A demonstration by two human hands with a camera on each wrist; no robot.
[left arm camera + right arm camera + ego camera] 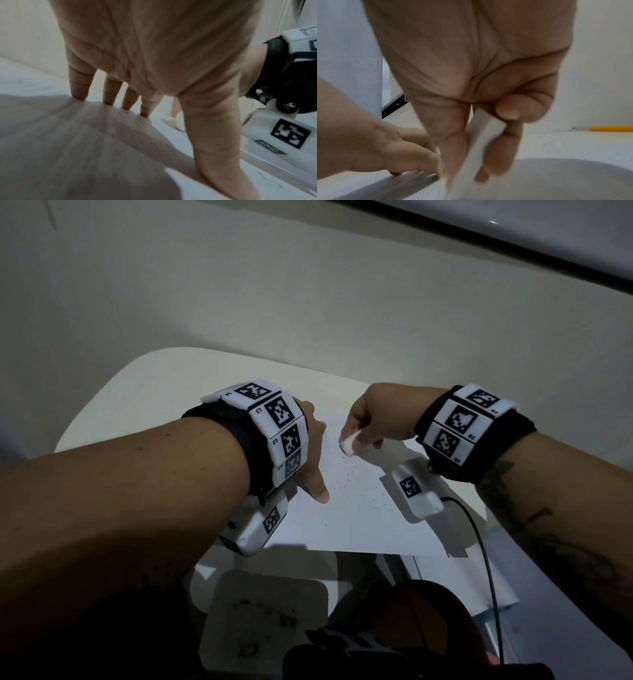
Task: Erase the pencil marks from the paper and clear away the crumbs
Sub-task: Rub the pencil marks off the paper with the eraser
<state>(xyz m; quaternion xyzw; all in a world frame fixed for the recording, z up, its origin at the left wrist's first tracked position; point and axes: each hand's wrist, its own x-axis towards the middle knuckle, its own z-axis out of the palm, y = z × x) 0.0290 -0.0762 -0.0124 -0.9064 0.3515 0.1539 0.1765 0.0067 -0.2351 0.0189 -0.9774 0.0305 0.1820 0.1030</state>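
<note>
A white sheet of paper (346,518) lies on a white table (137,392). Small dark eraser crumbs (356,474) are scattered over the sheet's middle. My right hand (370,419) pinches a white eraser (347,443) between thumb and fingers, its tip down on the paper. In the right wrist view the eraser (477,142) runs between the thumb and the curled fingers. My left hand (311,453) presses flat on the paper's left part, fingers straight. In the left wrist view its fingertips (109,100) and thumb touch the sheet (68,148), with the eraser (178,123) just beyond.
A yellow pencil (611,128) lies on the table to the right, seen in the right wrist view only. A thin black cable (486,559) runs from the right wrist device over the table's near right edge. A grey wall stands behind the table.
</note>
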